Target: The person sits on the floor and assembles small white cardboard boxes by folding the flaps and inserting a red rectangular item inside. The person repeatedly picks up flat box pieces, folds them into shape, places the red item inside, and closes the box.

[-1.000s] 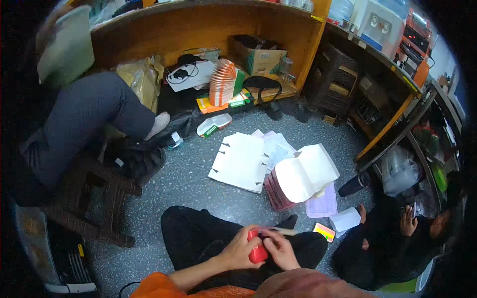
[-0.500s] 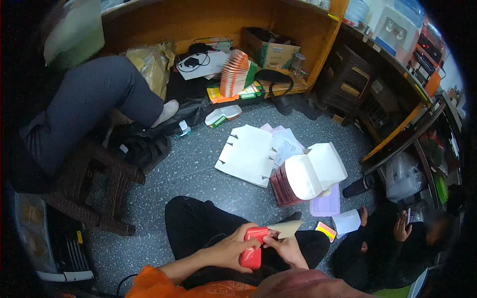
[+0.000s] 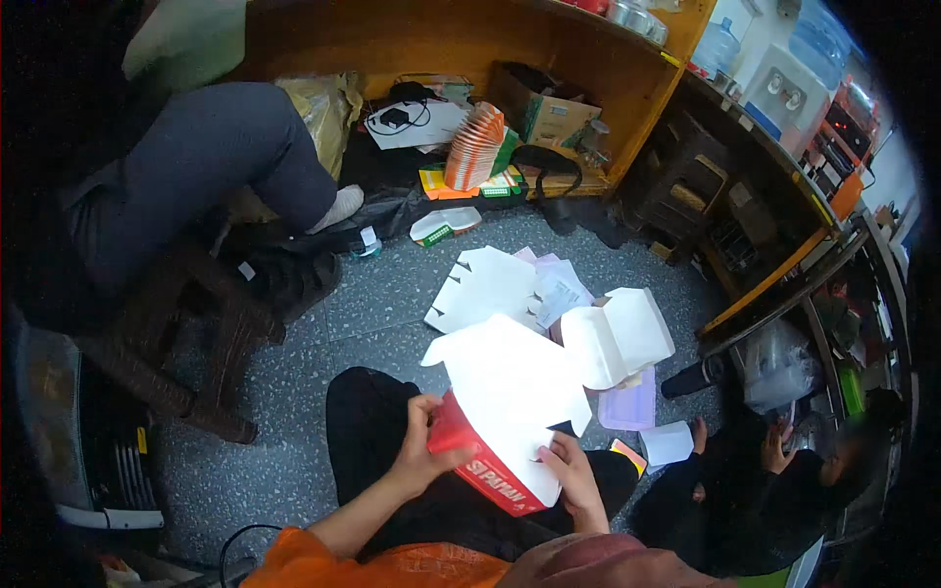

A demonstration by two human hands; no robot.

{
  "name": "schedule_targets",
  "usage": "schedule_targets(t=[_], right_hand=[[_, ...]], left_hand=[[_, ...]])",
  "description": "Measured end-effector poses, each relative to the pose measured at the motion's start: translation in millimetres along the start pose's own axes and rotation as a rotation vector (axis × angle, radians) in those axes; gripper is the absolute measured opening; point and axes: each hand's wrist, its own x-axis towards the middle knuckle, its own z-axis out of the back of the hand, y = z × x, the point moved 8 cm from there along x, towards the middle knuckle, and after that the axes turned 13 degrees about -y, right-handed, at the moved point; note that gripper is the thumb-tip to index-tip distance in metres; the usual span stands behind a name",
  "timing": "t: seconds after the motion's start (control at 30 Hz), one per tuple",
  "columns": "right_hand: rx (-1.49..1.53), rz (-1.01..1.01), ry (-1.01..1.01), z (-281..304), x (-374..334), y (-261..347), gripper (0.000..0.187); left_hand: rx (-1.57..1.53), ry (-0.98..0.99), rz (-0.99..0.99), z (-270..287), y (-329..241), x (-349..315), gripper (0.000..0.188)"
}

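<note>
Over my crossed legs I hold a red cardboard box [image 3: 505,377], partly folded, its white inner face turned up and its red printed side toward me. My left hand [image 3: 421,459] grips its left red wall, thumb on the outside. At the near right corner, my right hand [image 3: 569,472] pinches the edge beside a notched flap. Just beyond lies a pile of flat white notched cardboard blanks [image 3: 482,279] on the floor. To its right stands a stack of nested boxes [image 3: 627,338] with white insides, partly behind the held box.
Paper sheets [image 3: 564,294] and a lilac sheet [image 3: 627,407] lie around the stack. A seated person's leg [image 3: 211,137] and a brown stool [image 3: 211,416] are at left. Another person's hand [image 3: 777,449] shows at right. Orange-striped nested cartons [image 3: 474,147] stand by the wooden shelf.
The red cardboard, seen small and narrow in my hands before, is now opened out with its white inside showing. My hands have moved farther apart. The view has shifted slightly.
</note>
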Motion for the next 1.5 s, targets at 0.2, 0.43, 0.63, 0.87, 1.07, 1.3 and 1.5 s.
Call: schedule_targets(t=[0.2, 0.43, 0.63, 0.87, 1.07, 1.3, 1.5], right_hand=[[0.133, 0.028, -0.154, -1, -25, 24, 0.039], [-0.02, 0.086, -0.138, -13, -31, 22, 0.032], [-0.107, 0.204, -0.004, -6, -36, 29, 0.034], [-0.466, 0.525, 0.429, -59, -44, 56, 0.03], [-0.621, 0.611, 0.006, -60, -36, 63, 0.031], [-0.662, 0.567, 0.165, -67, -51, 43, 0.029], [-0.761, 0.505, 0.029, -46, -57, 42, 0.033]], left_hand=[[0.62, 0.103, -0.229, 11, -17, -4, 0.087], [0.791, 0.604, -0.27, -43, 59, -54, 0.036], [0.593, 0.256, -0.349, -32, 26, -22, 0.039], [0.563, 0.299, -0.025, -26, 35, -10, 0.046], [0.68, 0.356, -0.038, -26, 44, -13, 0.041], [0.642, 0.333, -0.224, -41, 38, -27, 0.029], [0.609, 0.465, -0.157, -50, 51, -29, 0.031]])
